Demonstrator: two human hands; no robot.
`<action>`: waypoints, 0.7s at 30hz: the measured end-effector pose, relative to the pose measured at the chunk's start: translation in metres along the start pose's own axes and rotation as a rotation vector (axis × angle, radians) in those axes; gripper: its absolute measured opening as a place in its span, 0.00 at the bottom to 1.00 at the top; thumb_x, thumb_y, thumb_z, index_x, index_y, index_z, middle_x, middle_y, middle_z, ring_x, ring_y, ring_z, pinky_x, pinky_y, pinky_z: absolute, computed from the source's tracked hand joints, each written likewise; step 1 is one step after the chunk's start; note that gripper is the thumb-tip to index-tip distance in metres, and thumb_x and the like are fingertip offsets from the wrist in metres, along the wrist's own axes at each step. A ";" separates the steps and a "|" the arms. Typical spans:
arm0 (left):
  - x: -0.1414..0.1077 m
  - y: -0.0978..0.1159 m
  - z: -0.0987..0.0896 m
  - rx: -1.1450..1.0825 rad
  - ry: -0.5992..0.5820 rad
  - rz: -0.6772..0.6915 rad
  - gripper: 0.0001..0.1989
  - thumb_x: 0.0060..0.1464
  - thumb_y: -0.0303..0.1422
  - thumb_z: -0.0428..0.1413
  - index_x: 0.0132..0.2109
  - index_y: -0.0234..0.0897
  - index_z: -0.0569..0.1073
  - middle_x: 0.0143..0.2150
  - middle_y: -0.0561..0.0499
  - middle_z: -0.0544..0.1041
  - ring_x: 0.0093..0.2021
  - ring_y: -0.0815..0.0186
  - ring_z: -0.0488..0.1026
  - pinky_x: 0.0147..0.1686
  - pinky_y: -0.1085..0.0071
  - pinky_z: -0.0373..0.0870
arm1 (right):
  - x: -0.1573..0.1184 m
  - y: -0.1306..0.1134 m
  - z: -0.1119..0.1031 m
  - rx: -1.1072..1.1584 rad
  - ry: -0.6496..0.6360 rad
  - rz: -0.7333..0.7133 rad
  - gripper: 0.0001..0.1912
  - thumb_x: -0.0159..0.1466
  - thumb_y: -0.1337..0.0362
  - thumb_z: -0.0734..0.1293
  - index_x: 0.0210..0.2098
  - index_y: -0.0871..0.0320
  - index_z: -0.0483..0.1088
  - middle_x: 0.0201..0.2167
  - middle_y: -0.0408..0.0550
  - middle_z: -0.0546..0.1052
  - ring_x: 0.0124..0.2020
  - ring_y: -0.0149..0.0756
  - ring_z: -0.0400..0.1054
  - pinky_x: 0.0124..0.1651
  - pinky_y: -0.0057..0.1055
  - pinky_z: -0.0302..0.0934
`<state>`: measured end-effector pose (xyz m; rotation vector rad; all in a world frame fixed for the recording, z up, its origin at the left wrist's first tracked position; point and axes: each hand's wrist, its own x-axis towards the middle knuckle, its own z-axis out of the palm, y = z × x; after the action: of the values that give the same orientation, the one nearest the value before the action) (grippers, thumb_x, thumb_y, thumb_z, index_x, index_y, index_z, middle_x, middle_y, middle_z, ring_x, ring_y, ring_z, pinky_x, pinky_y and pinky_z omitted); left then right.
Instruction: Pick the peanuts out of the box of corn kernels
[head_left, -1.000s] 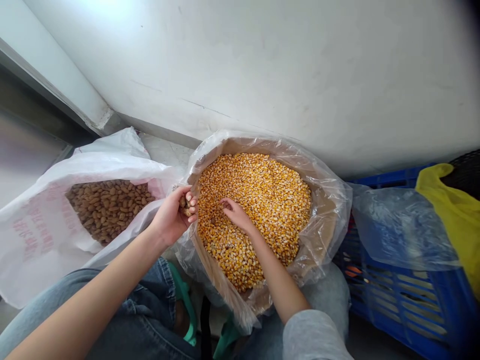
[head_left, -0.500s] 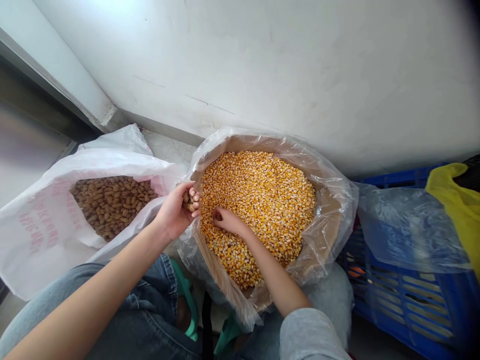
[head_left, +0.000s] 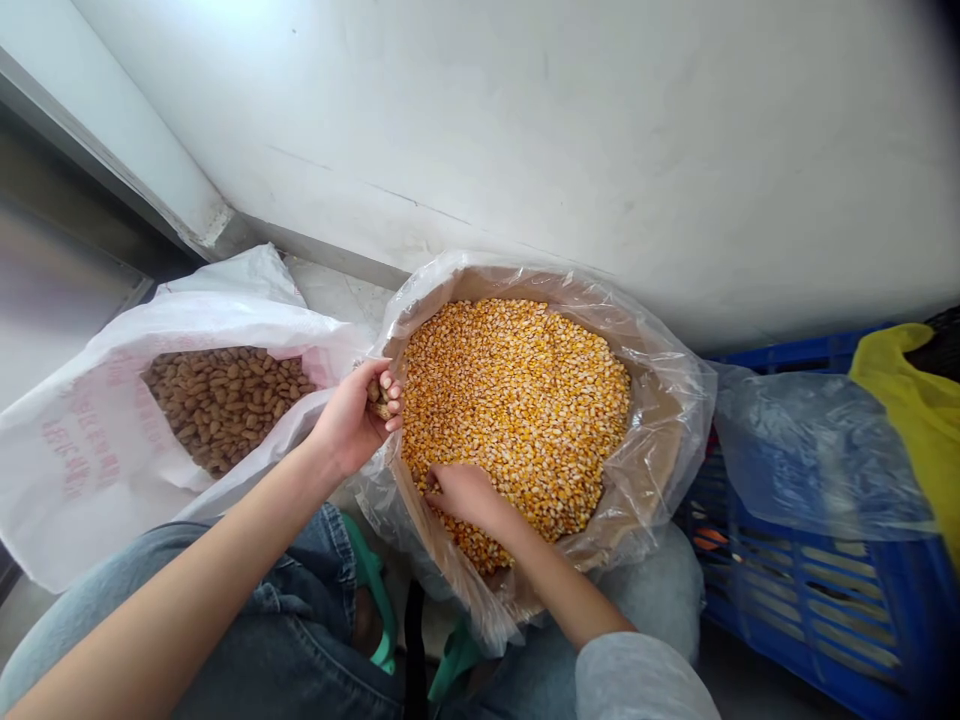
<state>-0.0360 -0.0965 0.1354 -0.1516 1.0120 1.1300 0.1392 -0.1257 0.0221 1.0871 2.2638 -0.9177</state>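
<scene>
While the left hand (head_left: 357, 415) curls around partly hidden nuts (head_left: 379, 396), right hand (head_left: 466, 494) at the corn (head_left: 525, 400), underside hidden, grip unclear

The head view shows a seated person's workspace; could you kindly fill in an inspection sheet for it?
Surface: pale floor, visible beside the wall.
Things: corn kernels in an open lined bag; brown nuts in an open white sack.
Clutter: blue crate with clear plastic and a yellow bag over it.
Grip: left hand curled around several nut-like pieces; right hand touching the corn, contents unclear.
Cables: nothing seen; a black strap shows between the legs.
Surroundings: white wall behind, marked by a thin line.
</scene>
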 end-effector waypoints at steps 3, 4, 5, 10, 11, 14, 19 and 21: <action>-0.001 0.000 0.001 -0.002 0.009 0.002 0.12 0.49 0.27 0.46 0.19 0.35 0.57 0.15 0.57 0.58 0.13 0.76 0.56 0.09 0.81 0.49 | -0.006 0.003 0.001 0.071 -0.018 0.021 0.11 0.54 0.58 0.61 0.33 0.56 0.70 0.29 0.48 0.74 0.32 0.35 0.66 0.31 0.26 0.53; -0.001 0.000 0.002 -0.001 0.009 0.002 0.12 0.49 0.27 0.46 0.19 0.35 0.57 0.15 0.57 0.58 0.13 0.76 0.56 0.09 0.81 0.49 | -0.007 0.006 -0.001 0.132 -0.017 0.013 0.11 0.54 0.58 0.61 0.32 0.56 0.70 0.30 0.46 0.74 0.32 0.34 0.66 0.31 0.25 0.53; -0.002 0.000 0.002 0.001 0.010 0.001 0.12 0.49 0.27 0.46 0.18 0.35 0.57 0.14 0.57 0.58 0.13 0.76 0.56 0.09 0.81 0.49 | -0.007 0.008 -0.002 0.190 -0.010 0.009 0.11 0.55 0.58 0.61 0.32 0.55 0.70 0.30 0.45 0.74 0.33 0.34 0.66 0.31 0.25 0.53; -0.001 0.000 0.004 0.011 0.005 -0.007 0.12 0.48 0.27 0.45 0.19 0.35 0.57 0.14 0.57 0.58 0.13 0.76 0.56 0.09 0.81 0.50 | -0.005 0.006 0.002 0.178 0.062 0.044 0.12 0.52 0.57 0.63 0.35 0.55 0.70 0.31 0.48 0.74 0.34 0.39 0.66 0.32 0.29 0.53; -0.001 0.000 0.004 0.009 0.004 -0.009 0.12 0.48 0.27 0.46 0.19 0.35 0.57 0.14 0.57 0.58 0.13 0.76 0.56 0.09 0.81 0.50 | -0.004 0.004 0.004 0.161 0.063 0.051 0.11 0.52 0.59 0.63 0.34 0.55 0.70 0.30 0.49 0.74 0.33 0.40 0.66 0.32 0.30 0.53; -0.001 0.000 0.004 0.003 0.008 -0.007 0.12 0.48 0.26 0.46 0.19 0.35 0.57 0.14 0.57 0.58 0.13 0.76 0.56 0.09 0.81 0.50 | -0.005 0.002 0.001 0.332 0.057 0.015 0.08 0.51 0.62 0.63 0.30 0.56 0.70 0.27 0.47 0.72 0.31 0.36 0.65 0.31 0.29 0.53; 0.000 0.000 0.003 0.022 0.018 -0.005 0.12 0.48 0.27 0.45 0.19 0.35 0.56 0.14 0.57 0.58 0.13 0.76 0.56 0.09 0.81 0.50 | -0.016 0.021 -0.025 1.223 0.013 -0.128 0.10 0.54 0.58 0.57 0.31 0.57 0.63 0.25 0.44 0.67 0.24 0.28 0.59 0.24 0.24 0.54; 0.001 -0.001 0.003 0.031 0.018 -0.002 0.12 0.48 0.27 0.46 0.19 0.35 0.56 0.14 0.57 0.58 0.13 0.76 0.56 0.09 0.81 0.50 | -0.018 0.027 -0.031 1.457 0.063 -0.152 0.11 0.55 0.57 0.54 0.29 0.57 0.60 0.27 0.45 0.67 0.25 0.29 0.59 0.23 0.24 0.54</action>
<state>-0.0335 -0.0948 0.1360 -0.1382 1.0444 1.1125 0.1679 -0.0993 0.0443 1.3824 1.4626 -2.7624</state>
